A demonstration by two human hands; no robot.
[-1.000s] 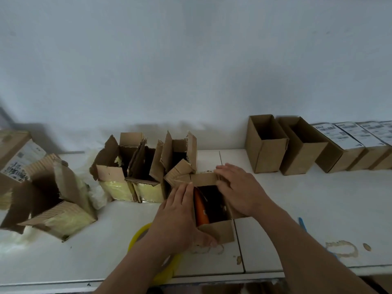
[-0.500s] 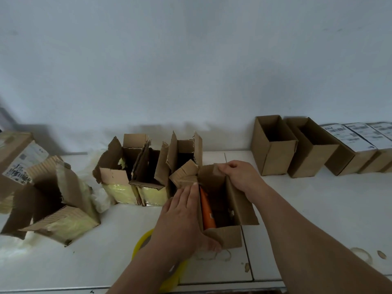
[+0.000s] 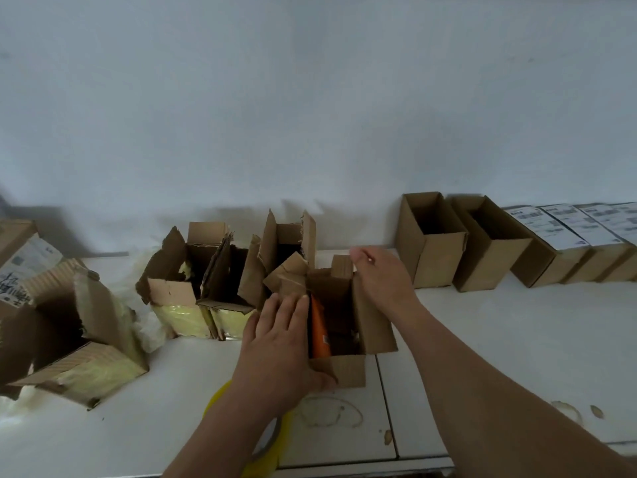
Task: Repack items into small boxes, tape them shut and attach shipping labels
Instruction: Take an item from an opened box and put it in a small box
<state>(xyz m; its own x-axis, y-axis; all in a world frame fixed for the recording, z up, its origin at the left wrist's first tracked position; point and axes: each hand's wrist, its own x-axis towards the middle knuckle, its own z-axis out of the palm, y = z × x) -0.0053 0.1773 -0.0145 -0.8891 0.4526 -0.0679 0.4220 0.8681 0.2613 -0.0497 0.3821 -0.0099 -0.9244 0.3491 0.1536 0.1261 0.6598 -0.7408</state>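
Two hands' fingers [image 3: 293, 305] flanking box [image 3: 374, 326]

The small cardboard box [image 3: 344, 339] stands upright on the white table [image 3: 517, 339], its top flaps open. Inside it, against its left wall, an orange item [image 3: 319, 331] stands on end. Just left of the box stand three torn, opened brown boxes [image 3: 220, 284] with yellow tape on their fronts. Right of the box, well apart, two empty open boxes [image 3: 458, 243] stand side by side, and beyond them a row of closed boxes bearing white shipping labels [image 3: 568, 224]. A yellow tape roll [image 3: 272, 443] lies near the box's front.
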